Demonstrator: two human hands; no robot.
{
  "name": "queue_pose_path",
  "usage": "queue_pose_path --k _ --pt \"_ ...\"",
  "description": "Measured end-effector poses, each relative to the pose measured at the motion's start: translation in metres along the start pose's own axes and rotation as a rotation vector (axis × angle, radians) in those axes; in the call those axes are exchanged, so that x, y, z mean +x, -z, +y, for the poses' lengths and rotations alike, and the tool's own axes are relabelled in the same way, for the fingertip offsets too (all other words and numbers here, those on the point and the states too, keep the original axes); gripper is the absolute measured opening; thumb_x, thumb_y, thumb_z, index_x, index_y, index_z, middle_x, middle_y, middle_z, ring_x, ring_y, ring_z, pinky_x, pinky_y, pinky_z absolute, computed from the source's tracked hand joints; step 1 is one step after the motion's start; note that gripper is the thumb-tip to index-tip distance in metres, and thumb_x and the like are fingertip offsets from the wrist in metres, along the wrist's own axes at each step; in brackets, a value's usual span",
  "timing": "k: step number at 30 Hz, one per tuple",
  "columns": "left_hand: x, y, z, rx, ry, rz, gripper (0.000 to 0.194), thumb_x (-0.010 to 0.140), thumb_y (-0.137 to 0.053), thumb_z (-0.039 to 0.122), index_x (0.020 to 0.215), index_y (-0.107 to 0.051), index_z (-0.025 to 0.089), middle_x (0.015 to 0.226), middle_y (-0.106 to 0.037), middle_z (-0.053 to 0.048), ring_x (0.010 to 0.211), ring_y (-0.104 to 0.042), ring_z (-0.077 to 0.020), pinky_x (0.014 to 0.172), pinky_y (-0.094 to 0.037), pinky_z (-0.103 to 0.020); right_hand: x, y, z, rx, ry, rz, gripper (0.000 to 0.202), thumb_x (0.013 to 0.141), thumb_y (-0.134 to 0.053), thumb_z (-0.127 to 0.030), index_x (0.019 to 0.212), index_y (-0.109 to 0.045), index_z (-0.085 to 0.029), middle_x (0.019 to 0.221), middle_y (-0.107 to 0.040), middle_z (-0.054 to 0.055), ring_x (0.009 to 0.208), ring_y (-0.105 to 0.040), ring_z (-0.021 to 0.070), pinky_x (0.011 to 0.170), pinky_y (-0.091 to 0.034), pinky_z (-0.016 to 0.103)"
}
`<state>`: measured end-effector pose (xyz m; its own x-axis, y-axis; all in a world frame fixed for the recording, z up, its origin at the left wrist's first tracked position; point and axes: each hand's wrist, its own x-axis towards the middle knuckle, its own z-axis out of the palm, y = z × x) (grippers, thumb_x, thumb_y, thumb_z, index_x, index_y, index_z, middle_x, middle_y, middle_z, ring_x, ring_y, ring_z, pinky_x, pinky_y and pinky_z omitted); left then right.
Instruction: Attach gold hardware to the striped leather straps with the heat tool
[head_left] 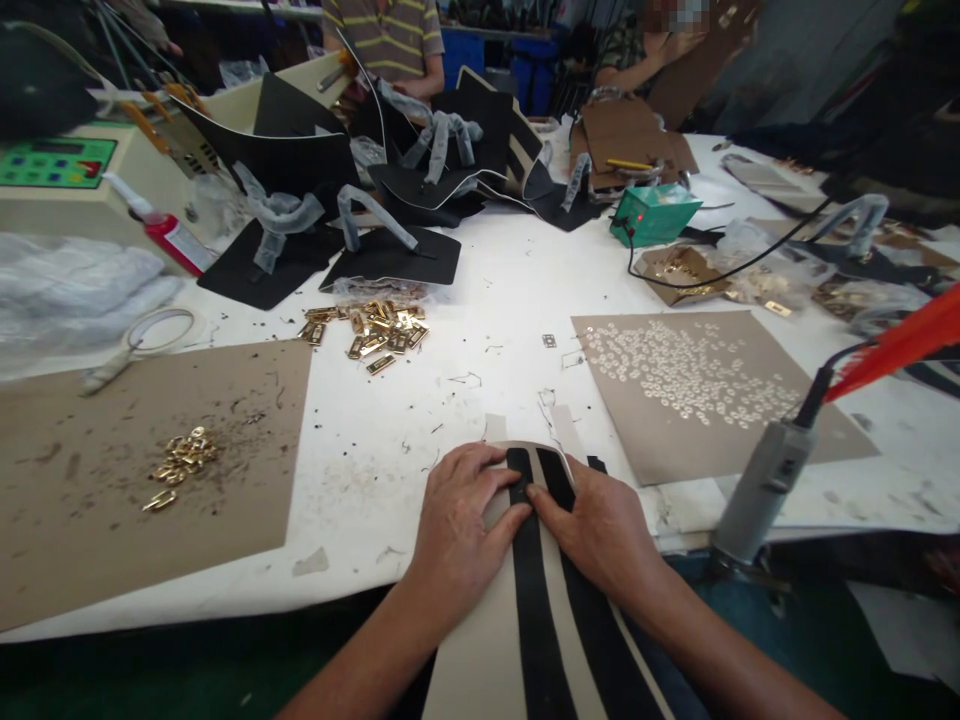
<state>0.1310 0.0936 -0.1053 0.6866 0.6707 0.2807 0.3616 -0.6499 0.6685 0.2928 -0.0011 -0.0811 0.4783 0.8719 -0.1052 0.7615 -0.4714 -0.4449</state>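
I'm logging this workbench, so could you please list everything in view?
Beige panel with black stripes: one, near edge, under both hands.
Gold metal clasps: one pile, table centre-left.
Small gold fittings: one heap, on left brown card sheet.
Pale rings: many, on right brown card sheet.
Green box: one, rear right.
Black panels: several, rear.
Grey tool: one, right edge.
Left hand: flat on panel.
Right hand: flat on panel.

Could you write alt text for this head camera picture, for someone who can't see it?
A person's left hand and right hand press flat on a beige panel with black stripes at the near edge of a white worktable. Gold metal fittings lie in loose piles, with brown card sheets either side and black pieces farther back.
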Motion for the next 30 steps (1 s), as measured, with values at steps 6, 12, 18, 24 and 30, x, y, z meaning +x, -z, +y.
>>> queue_pose_path --k 6,12,18,24,30 --pt "0.004 0.001 -0.002 0.024 0.014 -0.008 0.029 0.082 -0.082 0.021 0.108 -0.071 0.027 0.124 -0.067 -0.005 0.121 -0.057 -0.0295 0.105 -0.046 -0.053 0.008 0.006 0.012 0.327 -0.009 0.105 0.047 0.086 -0.068 -0.035 0.131 -0.059 -0.025 0.111 -0.072 0.005 0.09 -0.069 0.0237 0.081 -0.054 0.034" --pt "0.006 -0.003 -0.017 0.058 -0.005 0.017 0.022 0.083 -0.076 0.03 0.105 -0.073 0.03 0.123 -0.069 -0.004 0.119 -0.06 -0.032 0.101 -0.047 -0.055 0.026 0.03 0.071 0.358 -0.074 0.282 0.037 0.089 -0.063 -0.037 0.121 -0.066 -0.019 0.09 -0.066 0.002 0.067 -0.059 0.0165 0.07 -0.051 0.031" --pt "0.006 -0.004 -0.022 0.057 -0.025 0.028 0.019 0.085 -0.072 0.034 0.104 -0.074 0.031 0.122 -0.07 -0.004 0.118 -0.061 -0.0313 0.102 -0.048 -0.055 0.032 0.049 0.131 0.11 -0.139 0.426 0.04 0.092 -0.056 -0.04 0.124 -0.066 -0.019 0.093 -0.067 0.002 0.078 -0.063 0.0203 0.075 -0.048 0.033" --pt "0.007 -0.004 -0.024 0.052 -0.034 0.039 0.019 0.086 -0.071 0.035 0.103 -0.075 0.03 0.123 -0.07 -0.004 0.117 -0.062 -0.0313 0.103 -0.048 -0.056 0.036 0.065 0.168 -0.026 -0.255 0.448 0.039 0.094 -0.055 -0.032 0.127 -0.065 -0.014 0.095 -0.069 0.005 0.09 -0.065 0.0224 0.084 -0.046 0.031" --pt "0.008 -0.004 -0.023 0.045 -0.038 0.044 0.02 0.085 -0.072 0.037 0.104 -0.076 0.029 0.122 -0.07 -0.005 0.119 -0.061 -0.0319 0.104 -0.048 -0.056 0.041 0.077 0.187 -0.074 -0.312 0.377 0.031 0.094 -0.057 -0.028 0.117 -0.071 -0.012 0.087 -0.071 0.006 0.086 -0.065 0.0226 0.077 -0.043 0.03"
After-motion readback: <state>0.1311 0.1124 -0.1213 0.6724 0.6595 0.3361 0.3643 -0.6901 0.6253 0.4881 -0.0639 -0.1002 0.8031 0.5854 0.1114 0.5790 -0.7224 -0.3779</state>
